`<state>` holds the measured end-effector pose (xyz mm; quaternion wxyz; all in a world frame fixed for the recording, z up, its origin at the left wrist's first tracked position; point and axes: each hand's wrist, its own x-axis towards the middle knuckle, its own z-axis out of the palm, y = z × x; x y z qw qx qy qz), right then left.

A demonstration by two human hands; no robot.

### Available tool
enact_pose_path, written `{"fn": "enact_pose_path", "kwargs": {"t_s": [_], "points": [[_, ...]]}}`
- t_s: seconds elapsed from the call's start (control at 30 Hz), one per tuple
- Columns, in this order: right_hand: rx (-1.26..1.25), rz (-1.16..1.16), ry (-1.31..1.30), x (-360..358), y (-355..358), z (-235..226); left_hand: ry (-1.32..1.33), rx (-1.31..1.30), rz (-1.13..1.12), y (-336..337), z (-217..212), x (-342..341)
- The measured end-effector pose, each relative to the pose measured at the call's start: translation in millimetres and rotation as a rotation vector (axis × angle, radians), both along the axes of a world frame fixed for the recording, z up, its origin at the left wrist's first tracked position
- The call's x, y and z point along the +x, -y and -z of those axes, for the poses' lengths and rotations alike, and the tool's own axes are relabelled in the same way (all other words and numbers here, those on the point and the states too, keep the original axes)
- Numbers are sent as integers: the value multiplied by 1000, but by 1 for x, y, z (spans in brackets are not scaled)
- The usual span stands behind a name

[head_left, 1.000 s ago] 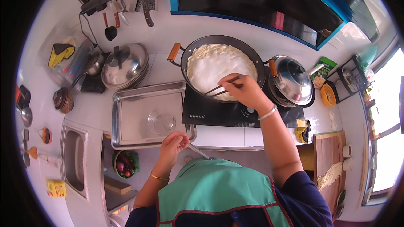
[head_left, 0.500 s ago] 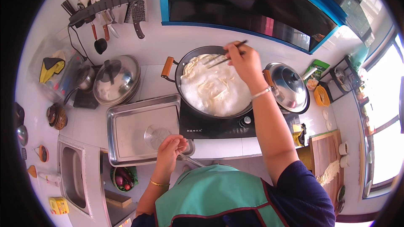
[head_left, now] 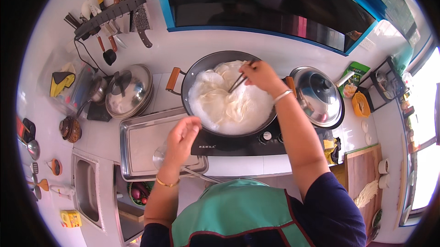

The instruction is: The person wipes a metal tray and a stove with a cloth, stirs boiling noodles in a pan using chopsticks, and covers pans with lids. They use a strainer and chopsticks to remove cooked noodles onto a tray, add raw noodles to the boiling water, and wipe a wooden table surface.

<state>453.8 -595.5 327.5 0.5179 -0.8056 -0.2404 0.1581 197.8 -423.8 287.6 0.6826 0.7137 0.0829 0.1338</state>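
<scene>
Since the previous frame, the left hand [head_left: 183,133] has moved up from over the tray to the wok's near-left rim, and the chopsticks [head_left: 236,83] now dip nearer the middle of the wok. Closed round their dark, slim shafts, the right hand's [head_left: 260,78] grip holds them slanting into soft, pale noodles [head_left: 229,102], which lie swirled in frothy white foam [head_left: 201,112] inside the round, dark-walled wok [head_left: 214,58]. Left-hand fingers are loosely bent, grip open and empty; whether they touch the rim I cannot tell. Beneath the left forearm lies a shiny rectangular metal tray [head_left: 137,132], where a round mesh skimmer [head_left: 159,156] is partly covered by that arm. Right of the wok sits a pot with a domed steel lid [head_left: 314,89]. Across the flat black stove [head_left: 229,147] on the white desk [head_left: 243,164], the right forearm hides part of the front.
</scene>
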Motion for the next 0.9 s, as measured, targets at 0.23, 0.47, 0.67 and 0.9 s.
{"fn": "enact_pose_path", "kwargs": {"t_s": [0.23,0.47,0.67,0.9], "points": [[139,176,136,30,87,-51,53,847,-392,-83,-14,83],[139,255,35,68,29,33,-304,1080,-267,-131,-2,143],[-74,98,66,49,-8,47,-328,1192,-187,-149,16,151],[-41,-118,157,-9,15,-7,-302,1198,-199,-144,13,151]]}}
